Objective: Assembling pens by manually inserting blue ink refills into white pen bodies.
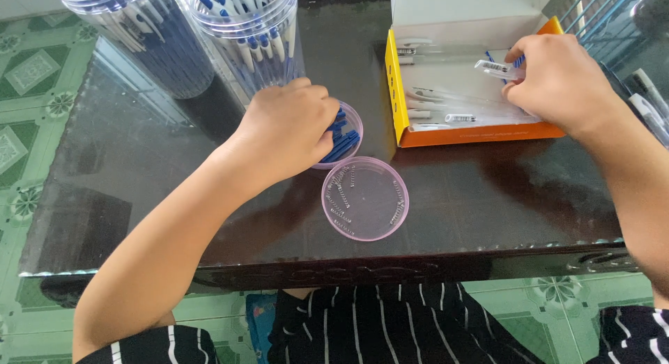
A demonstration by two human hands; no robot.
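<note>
Head view of a dark glass tabletop [174, 162]. The left hand [289, 130] reaches into a small pink dish [352, 120] of blue pen parts [341, 144], its grip curled down over them; whether the fingers have closed on a part cannot be told. The parts lie directly under and just right of the fingers, long axes running up and to the right. The right hand [561, 82] is well apart, over an orange box [481, 134], its grip closed on a clear pen barrel [498, 68] lying roughly left-right. A second pink dish [364, 233] holding springs [339, 179] lies between the hands, nearer the left. Two clear jars [244, 29] of pens stand behind.
</note>
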